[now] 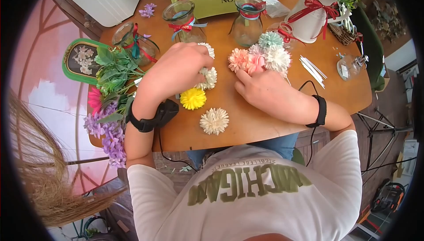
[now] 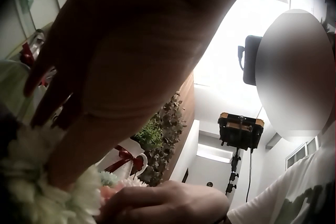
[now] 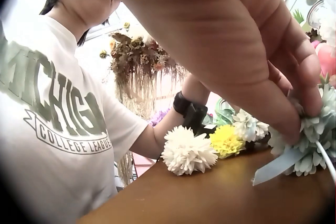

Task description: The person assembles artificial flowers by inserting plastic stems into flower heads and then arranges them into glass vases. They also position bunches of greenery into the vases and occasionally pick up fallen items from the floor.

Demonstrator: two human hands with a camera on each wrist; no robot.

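My left hand (image 1: 183, 66) bends its fingers over a cream flower head (image 1: 207, 78); in the left wrist view its thumb and fingers grip white petals (image 2: 79, 198). A second white flower (image 1: 206, 50) shows beyond the fingers. Beside this hand lies a yellow flower (image 1: 193, 99), and nearer the body a cream one (image 1: 214, 121). My right hand (image 1: 267, 92) pinches at the near side of a bunch with orange (image 1: 238, 59), pink, white (image 1: 277, 58) and pale blue (image 1: 270, 40) heads. In the right wrist view, its fingertips touch pale petals (image 3: 310, 153) beside a ribbon (image 3: 278, 165).
Glass vases (image 1: 179, 12) (image 1: 247, 24) with ribbons stand behind the hands. A green crate (image 1: 216, 5) is at the back. White sticks (image 1: 312, 71) and a small glass bottle (image 1: 349, 66) lie right. Purple flowers (image 1: 114, 141) and a green-framed picture (image 1: 83, 60) are left.
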